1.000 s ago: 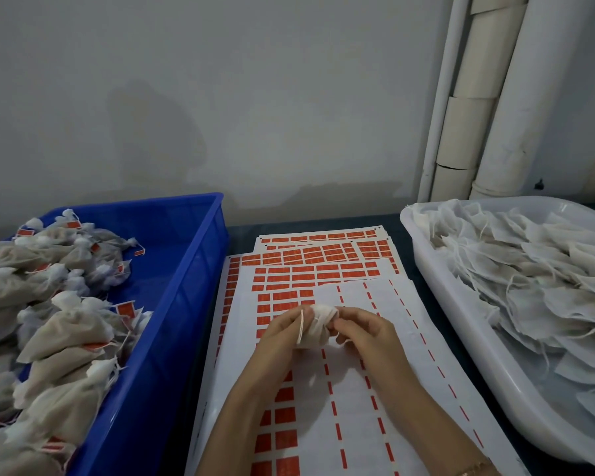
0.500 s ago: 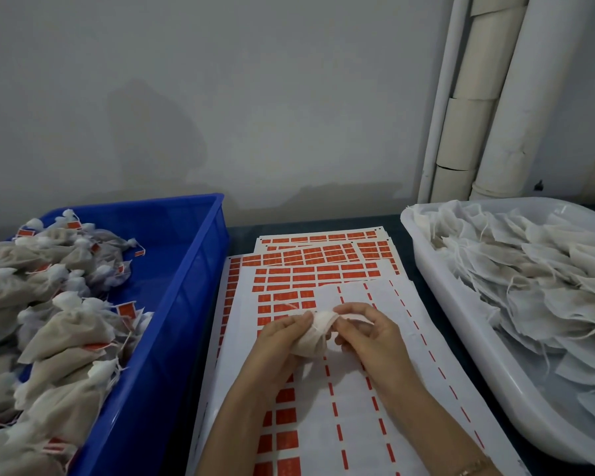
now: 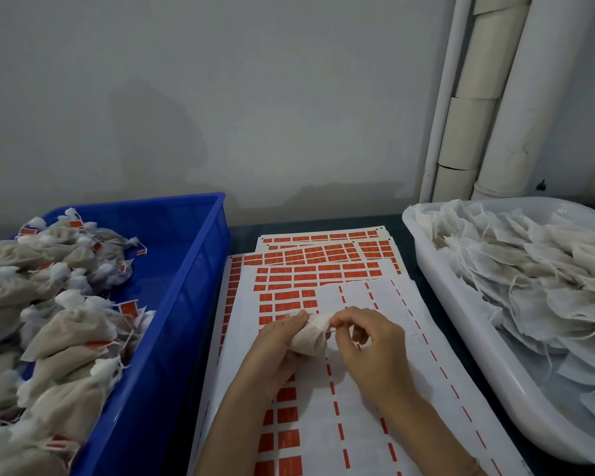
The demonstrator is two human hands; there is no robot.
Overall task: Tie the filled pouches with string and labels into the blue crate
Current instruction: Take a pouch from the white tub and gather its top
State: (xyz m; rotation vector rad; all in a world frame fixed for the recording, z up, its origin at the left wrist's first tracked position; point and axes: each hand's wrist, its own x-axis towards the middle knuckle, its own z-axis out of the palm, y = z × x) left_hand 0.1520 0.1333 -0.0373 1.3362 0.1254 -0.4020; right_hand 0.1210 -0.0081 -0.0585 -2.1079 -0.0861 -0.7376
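A small pouch (image 3: 310,338) of thin, beige, gauzy fabric sits between both hands, just above the sheets in the middle of the dark tabletop. Its body is plump and rounded and its top is gathered into a crumpled neck. The left hand (image 3: 278,350) wraps its curled fingers round the pouch's body, thumb pressed near the neck. The right hand (image 3: 371,348) pinches the gathered neck with thumb and forefinger, its other fingers curled loosely; whether string runs between those fingertips is too fine to tell. Beneath the hands lie overlapping label sheets (image 3: 323,269), flat white backing paper with rows of small orange-red rectangles, many already peeled away to leave bare strips. To the left stands the blue crate (image 3: 193,269), a rigid plastic box with ribbed walls, heaped with tied pouches (image 3: 66,331), lumpy tan sacks with white puffed tops and little red tags. To the right a glossy white plastic tub (image 3: 461,338) with rounded corners holds a pile of flat pouches (image 3: 529,280), limp and wrinkled, with loose white strings trailing out. Pale cylindrical pipes (image 3: 516,97) rise against the matte grey wall behind.
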